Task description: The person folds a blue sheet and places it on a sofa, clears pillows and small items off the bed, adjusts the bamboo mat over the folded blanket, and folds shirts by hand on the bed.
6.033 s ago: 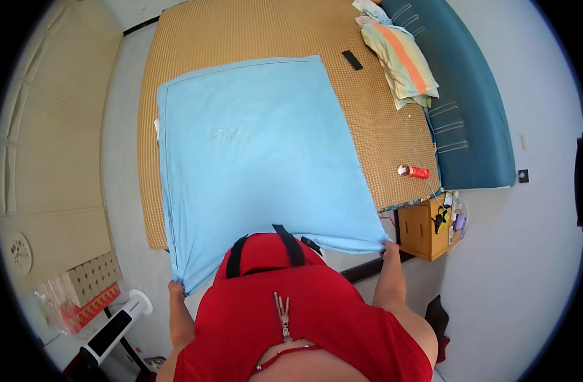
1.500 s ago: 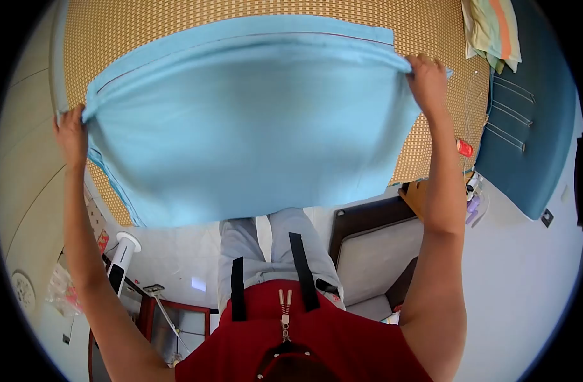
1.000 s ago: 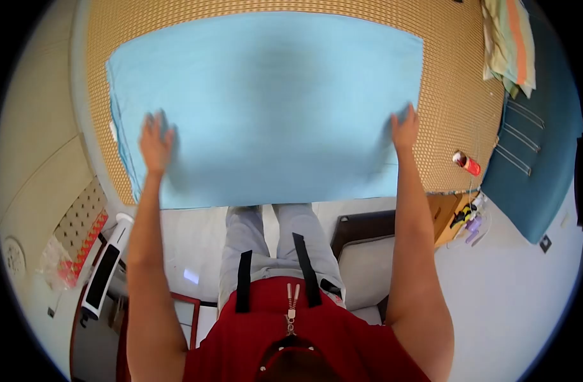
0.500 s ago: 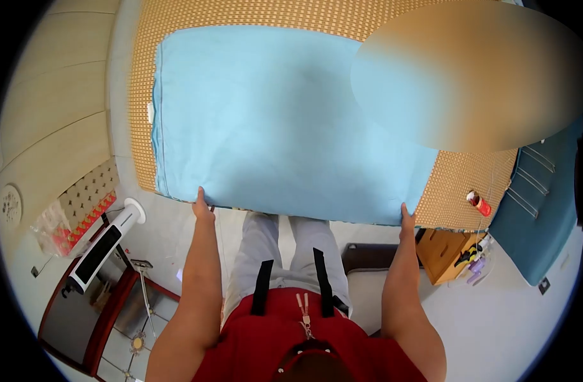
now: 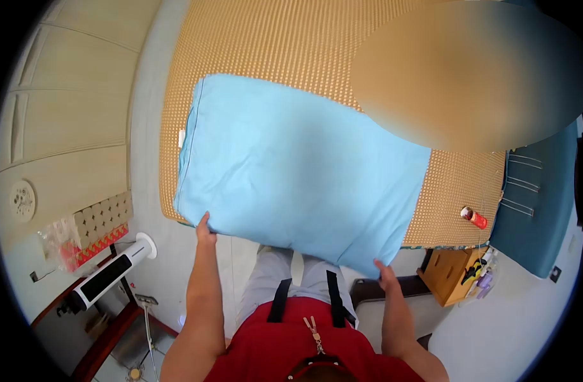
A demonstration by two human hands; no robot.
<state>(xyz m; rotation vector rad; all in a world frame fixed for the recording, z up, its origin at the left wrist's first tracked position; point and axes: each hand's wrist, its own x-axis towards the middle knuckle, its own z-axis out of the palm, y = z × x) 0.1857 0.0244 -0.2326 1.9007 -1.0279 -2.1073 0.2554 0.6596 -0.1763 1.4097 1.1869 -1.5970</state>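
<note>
A light blue cloth (image 5: 298,165), folded over into layers, lies on the woven mat of the bed (image 5: 259,38), with its near edge hanging past the bed's side. My left hand (image 5: 206,230) is closed on that near edge close to the left corner. At the near right corner, my right hand (image 5: 385,275) grips the cloth and holds it out over the bed's edge. Soft creases run across the fabric near both hands. The undersides of the fingers are hidden by the cloth.
A red bottle (image 5: 474,217) lies on the mat at the right. Beside the bed stands a wooden nightstand (image 5: 447,274) with small items, next to the blue headboard (image 5: 533,223). A white fan (image 5: 113,274) is at the left. A blurred oval covers the upper right.
The cloth, earlier spread wide, was folded over. Since the last frame its near right corner has come toward me off the bed edge with my right hand, and creases have formed.
</note>
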